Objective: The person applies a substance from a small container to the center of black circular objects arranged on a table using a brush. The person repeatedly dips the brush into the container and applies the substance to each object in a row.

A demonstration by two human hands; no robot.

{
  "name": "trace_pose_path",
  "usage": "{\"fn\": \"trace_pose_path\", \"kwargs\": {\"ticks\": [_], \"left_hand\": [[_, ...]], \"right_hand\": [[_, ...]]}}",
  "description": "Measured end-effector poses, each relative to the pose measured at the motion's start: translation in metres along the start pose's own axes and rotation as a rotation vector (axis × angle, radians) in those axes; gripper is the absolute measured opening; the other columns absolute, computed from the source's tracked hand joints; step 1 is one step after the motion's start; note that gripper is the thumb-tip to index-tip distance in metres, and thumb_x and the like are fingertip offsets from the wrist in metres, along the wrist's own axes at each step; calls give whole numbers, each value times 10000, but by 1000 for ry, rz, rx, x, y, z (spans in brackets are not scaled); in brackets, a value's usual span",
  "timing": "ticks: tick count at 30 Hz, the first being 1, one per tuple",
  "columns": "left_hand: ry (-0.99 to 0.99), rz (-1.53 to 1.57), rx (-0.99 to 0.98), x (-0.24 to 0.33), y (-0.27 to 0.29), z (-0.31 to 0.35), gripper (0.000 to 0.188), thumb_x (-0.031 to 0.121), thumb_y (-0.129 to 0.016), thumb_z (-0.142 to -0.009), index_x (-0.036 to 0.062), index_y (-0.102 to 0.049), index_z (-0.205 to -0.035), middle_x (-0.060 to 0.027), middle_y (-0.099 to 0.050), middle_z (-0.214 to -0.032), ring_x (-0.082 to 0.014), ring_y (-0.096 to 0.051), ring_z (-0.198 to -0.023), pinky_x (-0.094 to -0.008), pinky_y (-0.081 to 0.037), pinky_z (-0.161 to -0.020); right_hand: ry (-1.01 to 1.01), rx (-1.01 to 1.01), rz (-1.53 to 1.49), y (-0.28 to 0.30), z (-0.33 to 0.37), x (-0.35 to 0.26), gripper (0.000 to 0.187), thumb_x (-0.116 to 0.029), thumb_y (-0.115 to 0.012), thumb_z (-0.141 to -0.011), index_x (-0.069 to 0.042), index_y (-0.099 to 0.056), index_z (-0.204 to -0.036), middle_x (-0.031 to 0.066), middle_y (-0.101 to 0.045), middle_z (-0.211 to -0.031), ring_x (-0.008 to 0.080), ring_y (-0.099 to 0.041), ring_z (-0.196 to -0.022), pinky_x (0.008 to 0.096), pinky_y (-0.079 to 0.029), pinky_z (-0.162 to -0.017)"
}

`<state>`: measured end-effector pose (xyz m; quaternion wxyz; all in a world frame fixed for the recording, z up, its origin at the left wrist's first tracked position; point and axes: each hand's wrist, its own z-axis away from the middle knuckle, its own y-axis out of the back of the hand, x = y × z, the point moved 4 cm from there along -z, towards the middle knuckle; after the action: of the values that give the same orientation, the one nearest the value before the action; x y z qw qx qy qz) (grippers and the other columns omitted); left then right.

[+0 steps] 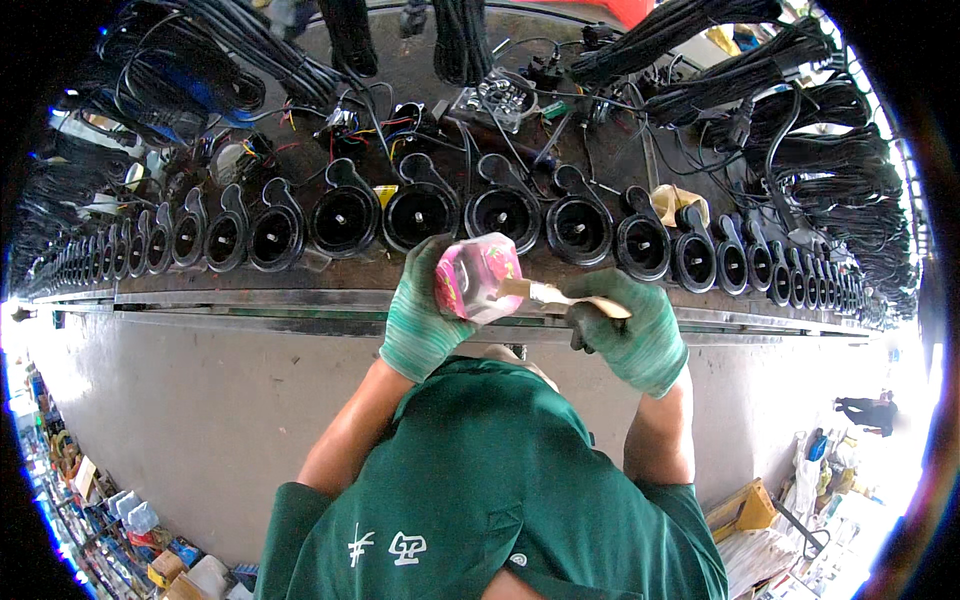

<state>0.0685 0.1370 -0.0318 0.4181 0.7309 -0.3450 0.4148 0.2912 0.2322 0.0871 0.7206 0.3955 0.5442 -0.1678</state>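
Both my hands wear green knit gloves with dark coated fingers. My left hand (428, 310) grips a clear plastic container with a pink label (490, 262), its open mouth tilted up towards me. In my right hand (632, 335) is a flat paintbrush with a pale wooden handle (598, 303). Its bristles reach to the container's rim; whether they touch the inside I cannot tell. Just beyond my hands, a long row of round black housings with hooked necks stands along the bench edge, among them one housing (502, 214) straight behind the container.
Bundles of black cable (700, 40) hang or lie at the back of the dark workbench (300, 60). A clear tray of small metal parts (497, 102) sits among loose wires. A yellow pallet jack part (757, 507) stands on the floor at right, and a person (870, 412) is far off right.
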Motion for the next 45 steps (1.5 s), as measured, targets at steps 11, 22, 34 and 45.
{"fn": "trace_pose_path", "kwargs": {"ticks": [11, 22, 34, 45], "left_hand": [[215, 356, 11, -8, -51, -10, 1104, 63, -966, -630, 103, -303, -1512, -79, -482, -1458, -226, -528, -1316, -381, -486, -1118], [255, 349, 82, -7, -36, 0, 1066, 41, -961, -630, 121, -330, -1486, -67, -522, -1413, -218, -556, -1283, -372, -512, -1076], [382, 260, 209, -7, -17, 38, 959, 48, -936, -668, 92, -380, -1448, -72, -557, -1359, -211, -575, -1234, -366, -525, -1036], [351, 153, 212, -9, -2, 63, 978, 65, -949, -662, 121, -375, -1452, -62, -553, -1359, -219, -571, -1237, -375, -515, -1045]], "right_hand": [[-177, 188, -687, 53, 3, 109, 227, -115, -669, -949, 31, -688, -1122, 86, -699, -910, 134, -657, -751, 279, -557, -688], [-173, 292, -227, 100, -41, 170, 158, -107, -676, -961, -5, -717, -1074, 72, -742, -930, 114, -619, -741, 270, -506, -658], [-202, -63, 198, 60, -131, 168, 293, -283, -694, -970, -26, -692, -1109, 128, -751, -981, 251, -688, -873, 364, -537, -844], [-106, -416, 702, 63, -121, 133, 242, -183, -666, -922, -94, -697, -1145, 167, -739, -1072, 346, -706, -994, 414, -550, -859]]}}
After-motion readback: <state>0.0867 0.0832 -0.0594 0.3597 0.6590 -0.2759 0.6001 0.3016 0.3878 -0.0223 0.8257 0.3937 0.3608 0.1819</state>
